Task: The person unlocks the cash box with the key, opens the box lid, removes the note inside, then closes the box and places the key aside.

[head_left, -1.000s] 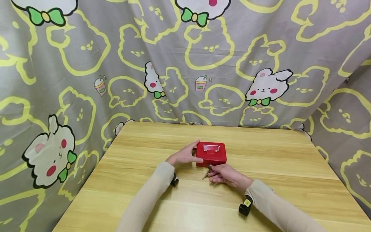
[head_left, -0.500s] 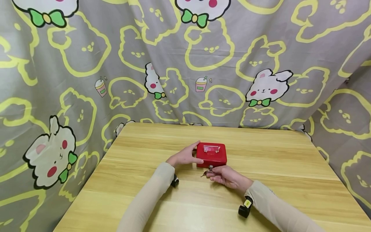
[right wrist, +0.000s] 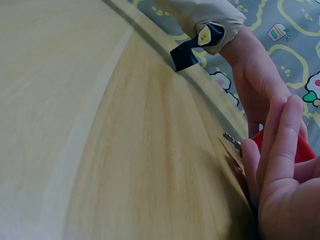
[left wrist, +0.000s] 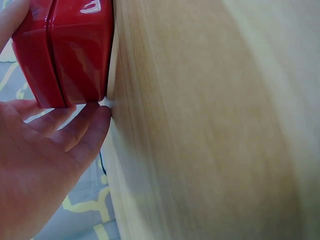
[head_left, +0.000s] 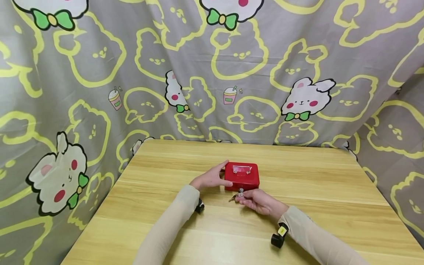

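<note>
Left hand clasps the red box, thumb and fingers spread wide; right hand pinches the keys at its front; yellow label on the wrist, marks too small.

- Left of the red box: blocked, left hand.
- Front of red box: blocked, right hand, keys.
- Right of red box: passage over surface.
- Behind: passage, then curtain.

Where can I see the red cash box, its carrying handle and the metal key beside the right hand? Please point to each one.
Red cash box (head_left: 243,178): head view, on the lid.
Carrying handle (head_left: 241,166): head view, on its upper bar.
Metal key (right wrist: 232,140): right wrist view, on its exposed blade.
</note>
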A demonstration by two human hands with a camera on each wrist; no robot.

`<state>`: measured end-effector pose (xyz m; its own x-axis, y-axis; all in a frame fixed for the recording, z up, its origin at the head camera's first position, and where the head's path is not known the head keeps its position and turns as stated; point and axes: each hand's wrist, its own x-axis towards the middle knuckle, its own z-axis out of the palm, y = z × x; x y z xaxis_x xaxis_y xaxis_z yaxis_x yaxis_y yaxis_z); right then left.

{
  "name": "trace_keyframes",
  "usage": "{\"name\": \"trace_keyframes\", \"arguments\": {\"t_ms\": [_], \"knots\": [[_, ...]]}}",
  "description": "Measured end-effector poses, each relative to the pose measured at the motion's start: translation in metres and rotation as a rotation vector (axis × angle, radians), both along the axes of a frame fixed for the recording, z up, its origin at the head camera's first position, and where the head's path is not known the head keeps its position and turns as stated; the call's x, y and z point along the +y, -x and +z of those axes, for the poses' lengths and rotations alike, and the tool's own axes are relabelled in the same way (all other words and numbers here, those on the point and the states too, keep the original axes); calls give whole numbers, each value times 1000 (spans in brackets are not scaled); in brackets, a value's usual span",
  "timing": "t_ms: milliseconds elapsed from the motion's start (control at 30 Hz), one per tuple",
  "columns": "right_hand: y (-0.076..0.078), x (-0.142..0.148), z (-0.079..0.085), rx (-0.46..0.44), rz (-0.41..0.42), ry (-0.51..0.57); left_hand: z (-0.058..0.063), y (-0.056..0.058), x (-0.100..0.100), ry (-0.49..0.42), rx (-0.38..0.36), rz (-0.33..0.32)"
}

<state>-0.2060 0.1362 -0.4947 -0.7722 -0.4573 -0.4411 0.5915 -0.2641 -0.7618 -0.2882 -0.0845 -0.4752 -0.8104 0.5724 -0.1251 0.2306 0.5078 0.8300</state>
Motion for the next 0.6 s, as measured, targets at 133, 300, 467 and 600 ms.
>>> {"name": "trace_keyframes", "arguments": {"t_ms": [133,300,467,600], "knots": [[0,-1,2,-24,-8,31,0,0,0,-4,-10,6],[0,-2,6,-35,-3,49,-1,1,-1,-13,-8,1],[0,-3,7,-41,-10,40,-2,2,-1,-1,8,-8],[0,-4,6,-42,-18,34,-2,3,-1,17,12,-7]]}}
